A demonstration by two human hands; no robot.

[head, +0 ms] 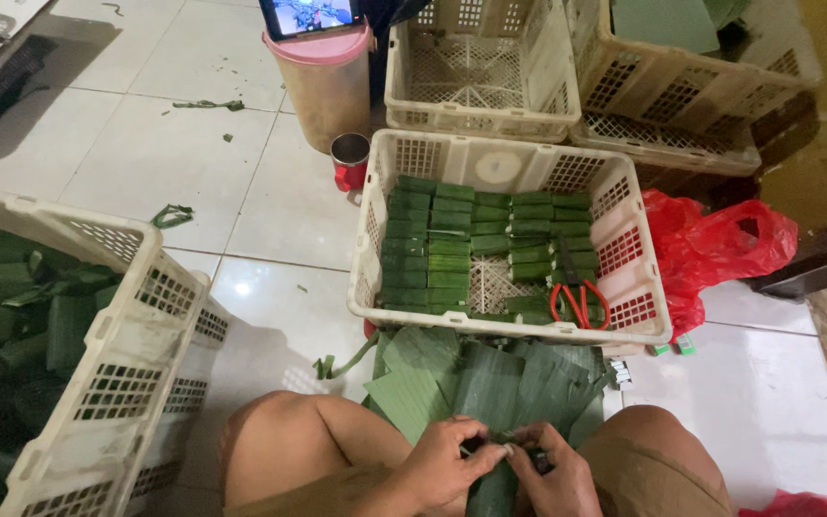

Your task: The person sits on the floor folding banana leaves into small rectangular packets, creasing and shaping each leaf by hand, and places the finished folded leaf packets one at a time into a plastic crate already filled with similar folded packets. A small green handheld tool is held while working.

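You are pinching a green leaf-wrapped parcel (492,488) between your knees, left hand (442,467) and right hand (552,474) both closing on its top. Loose leaves (452,373) are lying ahead, touching the white crate (514,168) holding rows of green parcels; red scissors (578,302) are resting inside. Open tile floor (174,144) is stretching leftward.

Far ahead we see two empty cream plastic crates (479,67) (681,91) side by side, and to their left a beige bucket with a pink lid (325,81) bearing a lit phone (310,16). A small red metal cup (349,161) stands just near of the bucket on the white tiled floor (155,153). On the right lies a crumpled red plastic bag (715,244), and at the near left a tilted crate (122,364) holds dark green rolls.
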